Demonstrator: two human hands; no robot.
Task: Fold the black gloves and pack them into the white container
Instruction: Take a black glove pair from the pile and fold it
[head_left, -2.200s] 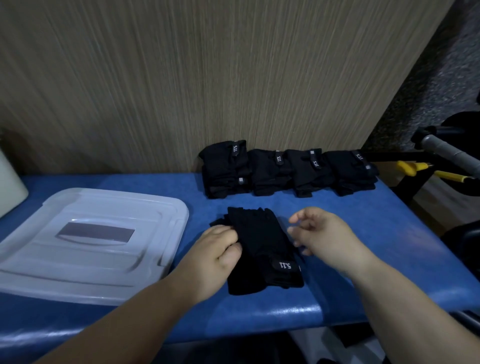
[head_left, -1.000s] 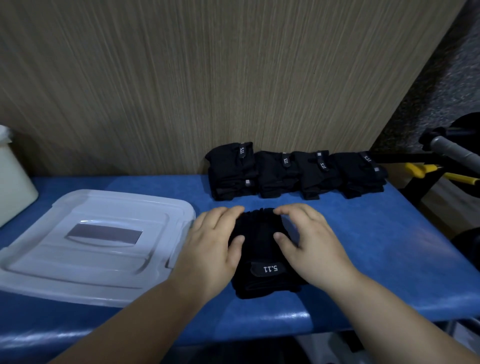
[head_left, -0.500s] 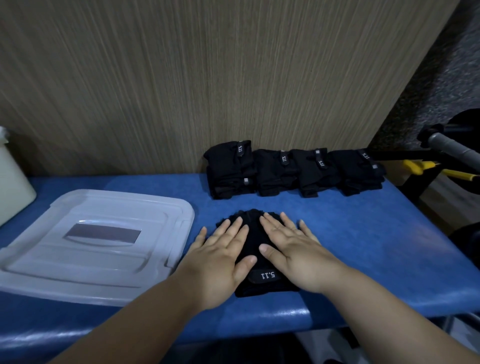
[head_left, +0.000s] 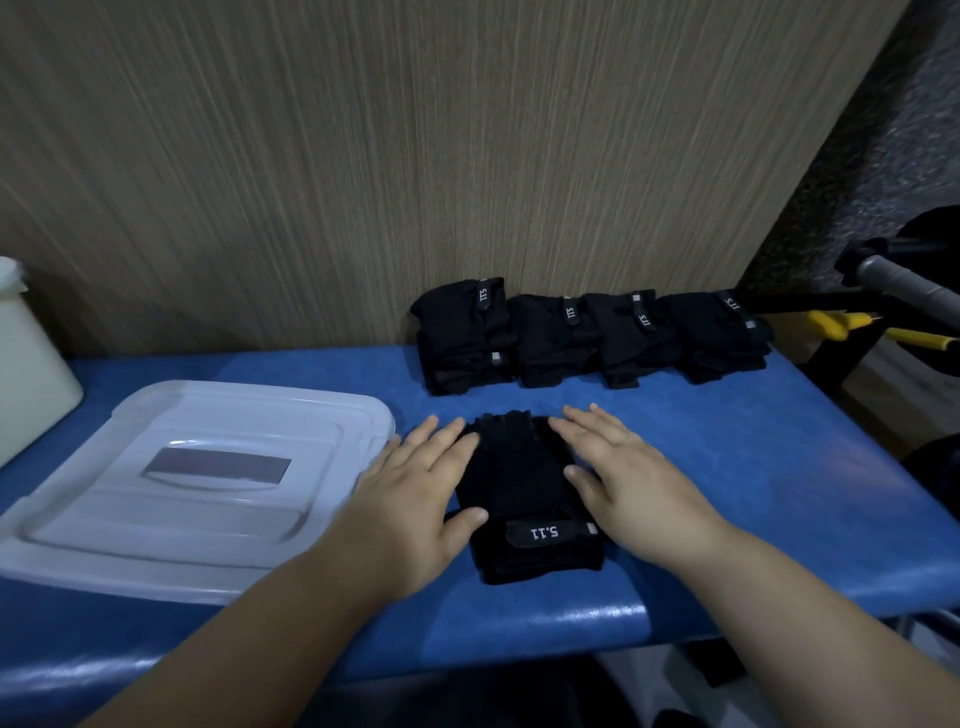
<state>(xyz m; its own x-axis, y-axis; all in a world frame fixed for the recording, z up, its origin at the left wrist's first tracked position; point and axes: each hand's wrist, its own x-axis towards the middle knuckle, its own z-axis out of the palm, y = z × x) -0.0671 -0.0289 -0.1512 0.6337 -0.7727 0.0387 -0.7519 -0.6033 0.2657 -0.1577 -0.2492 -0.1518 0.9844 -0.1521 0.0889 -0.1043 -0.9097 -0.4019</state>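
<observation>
A pair of black gloves (head_left: 524, 493) with a "5.11" strap lies stacked on the blue table (head_left: 779, 467), near its front edge. My left hand (head_left: 415, 499) lies flat along the pair's left side, fingers straight, thumb touching the fabric. My right hand (head_left: 628, 483) lies flat along the right side, fingers straight. Several folded black glove pairs (head_left: 587, 332) stand in a row against the wooden wall. The white container (head_left: 31, 358) shows only as a corner at the far left edge.
A translucent white lid (head_left: 182, 483) lies flat on the table's left half, close to my left hand. Yellow-handled pliers (head_left: 852, 322) and a grey bar (head_left: 904, 286) sit off the table's right end. The table's front edge is just below the gloves.
The gloves were gathered and pressed flat under both palms. Since then my hands have slid apart to the pair's two sides, uncovering its middle.
</observation>
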